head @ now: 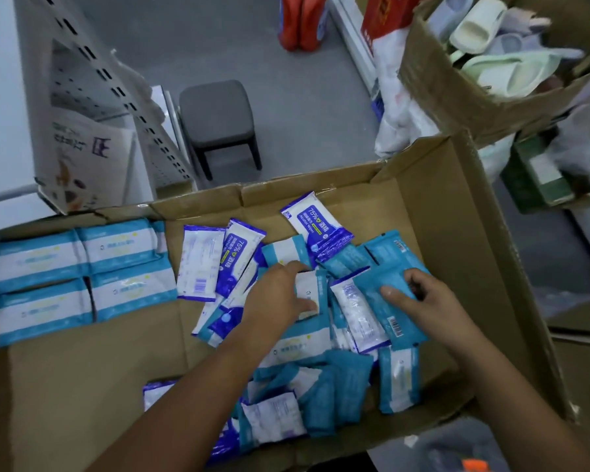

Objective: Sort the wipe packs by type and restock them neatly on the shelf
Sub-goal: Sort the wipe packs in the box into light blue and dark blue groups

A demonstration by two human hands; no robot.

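Note:
A large open cardboard box (82, 379) holds wipe packs. At its left, several light-blue-and-white packs (79, 277) lie in tidy rows. The middle and right hold a loose heap, mixing light-blue packs with dark-blue alcohol wipe packs (315, 224). My left hand (280, 294) reaches into the heap, fingers closed around a small light-blue-and-white pack (309, 291). My right hand (419, 298) grips a teal pack (385, 308) turned back side up, barcode showing.
A white perforated shelf unit (92, 73) stands at the upper left, with a grey stool (218, 117) on the floor beside it. A cardboard box of slippers (491, 63) sits at the upper right. Red bottles (304, 22) stand on the far floor.

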